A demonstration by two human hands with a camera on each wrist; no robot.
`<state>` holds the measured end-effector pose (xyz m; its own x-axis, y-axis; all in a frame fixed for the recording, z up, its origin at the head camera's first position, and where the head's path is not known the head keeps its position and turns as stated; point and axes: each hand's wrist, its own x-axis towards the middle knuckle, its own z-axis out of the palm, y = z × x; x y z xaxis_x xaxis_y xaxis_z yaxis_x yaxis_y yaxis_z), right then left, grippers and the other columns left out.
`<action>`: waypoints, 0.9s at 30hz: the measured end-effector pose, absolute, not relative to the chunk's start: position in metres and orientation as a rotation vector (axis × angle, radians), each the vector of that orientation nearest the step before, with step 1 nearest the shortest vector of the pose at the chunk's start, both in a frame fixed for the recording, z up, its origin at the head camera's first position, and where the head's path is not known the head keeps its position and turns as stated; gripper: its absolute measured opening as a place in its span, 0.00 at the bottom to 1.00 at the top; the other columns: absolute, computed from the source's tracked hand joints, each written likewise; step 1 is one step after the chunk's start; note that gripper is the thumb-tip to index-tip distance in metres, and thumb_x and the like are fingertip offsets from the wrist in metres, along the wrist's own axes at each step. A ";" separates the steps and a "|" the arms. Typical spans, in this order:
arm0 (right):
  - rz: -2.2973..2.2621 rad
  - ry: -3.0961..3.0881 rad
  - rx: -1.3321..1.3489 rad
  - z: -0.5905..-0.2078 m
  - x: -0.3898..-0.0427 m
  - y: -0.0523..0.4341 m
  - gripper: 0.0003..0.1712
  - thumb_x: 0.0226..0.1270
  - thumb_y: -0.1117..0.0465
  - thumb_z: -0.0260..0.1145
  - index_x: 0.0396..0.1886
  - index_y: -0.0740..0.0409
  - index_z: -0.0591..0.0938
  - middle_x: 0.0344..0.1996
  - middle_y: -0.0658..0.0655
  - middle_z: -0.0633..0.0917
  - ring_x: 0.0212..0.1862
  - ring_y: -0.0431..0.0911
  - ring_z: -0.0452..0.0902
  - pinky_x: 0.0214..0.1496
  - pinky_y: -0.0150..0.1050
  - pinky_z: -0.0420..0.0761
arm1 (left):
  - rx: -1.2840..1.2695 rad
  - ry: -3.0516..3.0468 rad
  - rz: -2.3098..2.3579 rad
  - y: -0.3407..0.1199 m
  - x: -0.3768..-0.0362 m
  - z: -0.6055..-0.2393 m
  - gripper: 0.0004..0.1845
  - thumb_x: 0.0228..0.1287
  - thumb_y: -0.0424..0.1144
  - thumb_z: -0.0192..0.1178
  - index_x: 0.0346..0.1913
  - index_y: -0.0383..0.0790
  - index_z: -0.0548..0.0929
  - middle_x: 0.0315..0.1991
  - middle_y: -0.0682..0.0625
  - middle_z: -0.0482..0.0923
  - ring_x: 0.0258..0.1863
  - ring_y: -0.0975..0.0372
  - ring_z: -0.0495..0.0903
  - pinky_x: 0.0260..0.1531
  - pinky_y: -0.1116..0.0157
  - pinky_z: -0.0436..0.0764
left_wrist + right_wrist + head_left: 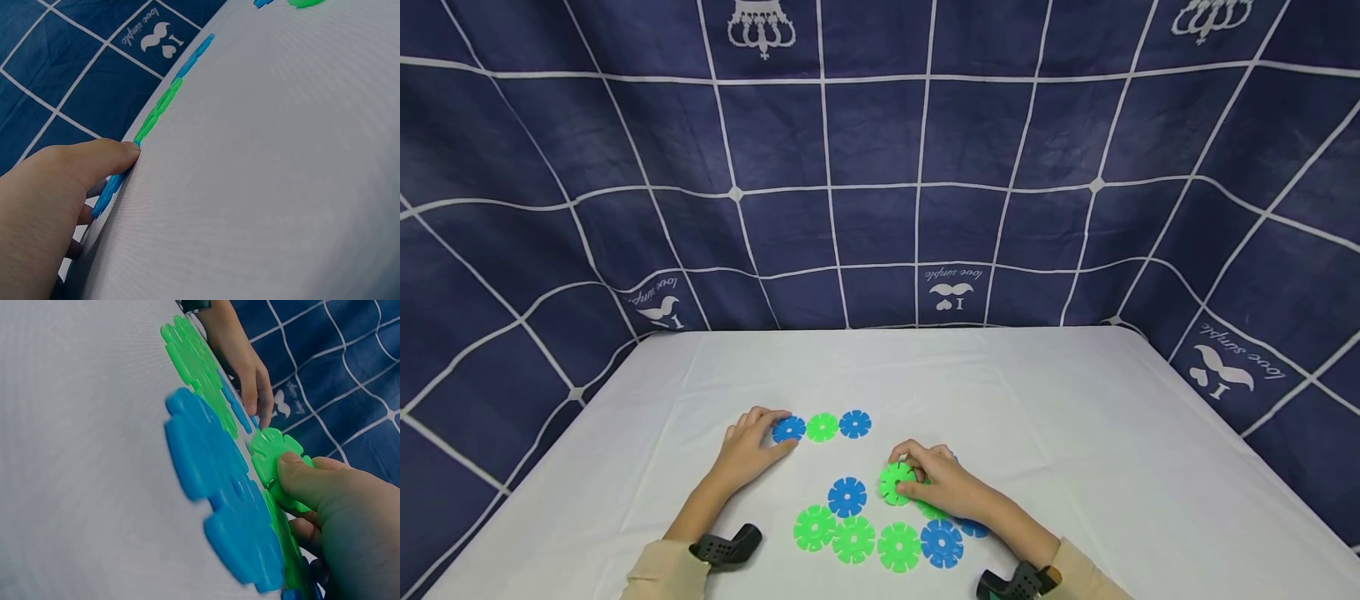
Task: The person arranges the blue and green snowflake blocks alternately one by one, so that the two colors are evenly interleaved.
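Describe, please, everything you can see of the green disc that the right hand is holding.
The green disc is a flat, round piece of what looks like bright plastic, its rim cut by slots into petal-like lobes. The right hand pinches it, thumb on its face in the right wrist view, lifting it tilted off the white table. It sits just right of a blue disc lying flat, apart from it.
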<state>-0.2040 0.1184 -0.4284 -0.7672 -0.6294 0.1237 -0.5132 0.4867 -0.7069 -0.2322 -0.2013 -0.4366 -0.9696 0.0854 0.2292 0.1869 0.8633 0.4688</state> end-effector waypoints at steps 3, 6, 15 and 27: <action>-1.158 2.573 -1.020 -0.429 -0.205 0.118 0.17 0.61 0.48 0.59 0.50 0.43 0.72 0.20 0.40 0.71 0.26 0.31 0.62 0.43 0.33 0.56 | -0.206 -2.841 -0.748 -0.201 -0.231 -0.437 0.28 0.53 0.53 0.60 0.55 0.43 0.75 0.47 0.46 0.71 0.49 0.53 0.68 0.43 0.56 0.60; -1.188 2.564 -1.063 -0.430 -0.206 0.117 0.15 0.63 0.51 0.59 0.50 0.44 0.75 0.19 0.43 0.71 0.24 0.31 0.61 0.38 0.29 0.62 | -0.203 -2.844 -0.750 -0.201 -0.231 -0.437 0.28 0.53 0.53 0.60 0.55 0.43 0.75 0.47 0.45 0.71 0.49 0.53 0.68 0.43 0.56 0.60; -1.316 2.525 -0.910 -0.428 -0.207 0.114 0.17 0.65 0.52 0.57 0.52 0.45 0.76 0.20 0.44 0.70 0.25 0.33 0.63 0.31 0.29 0.67 | -0.201 -2.838 -0.752 -0.201 -0.231 -0.436 0.28 0.53 0.53 0.61 0.55 0.43 0.75 0.47 0.45 0.71 0.50 0.52 0.68 0.44 0.56 0.60; -1.419 2.562 -0.823 -0.419 -0.214 0.111 0.16 0.67 0.54 0.54 0.53 0.47 0.74 0.23 0.50 0.72 0.22 0.35 0.63 0.25 0.29 0.68 | -0.211 -2.835 -0.766 -0.202 -0.232 -0.437 0.28 0.53 0.54 0.61 0.55 0.44 0.75 0.46 0.47 0.71 0.50 0.53 0.68 0.42 0.57 0.60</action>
